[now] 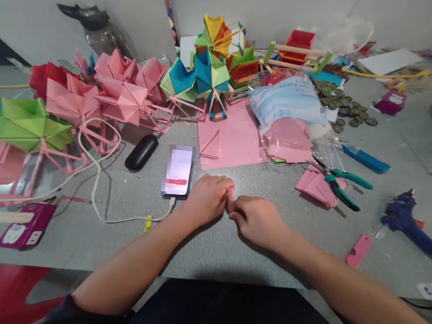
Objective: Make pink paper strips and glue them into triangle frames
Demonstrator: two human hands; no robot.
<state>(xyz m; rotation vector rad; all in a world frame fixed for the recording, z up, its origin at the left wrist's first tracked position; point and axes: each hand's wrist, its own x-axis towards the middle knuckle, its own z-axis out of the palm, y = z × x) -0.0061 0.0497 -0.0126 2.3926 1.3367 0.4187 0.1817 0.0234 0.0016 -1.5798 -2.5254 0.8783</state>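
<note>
Between my two hands is a narrow folded strip of pink paper (pixel 230 199), above the grey table near its middle. My left hand (pixel 209 196) has its fingers closed on the strip's far end. From the right, the thumb and fingers of my right hand (pixel 256 219) pinch its near edge. Just left of my left hand lies a lit phone (pixel 179 172) with a white cable plugged in. Beyond the hands, a pink paper sheet (pixel 234 138) is spread out with a pink paper triangle frame (pixel 212 146) on it.
Folded pink paper models (pixel 120 96) crowd the left, with green (pixel 29 122) and blue ones (pixel 212 76). To the right are teal-handled pliers (pixel 340 184), a blue glue gun (pixel 414 223), a pink cutter (pixel 359 250) and a plastic paper packet (pixel 288 105). A black case (pixel 141 152) lies left.
</note>
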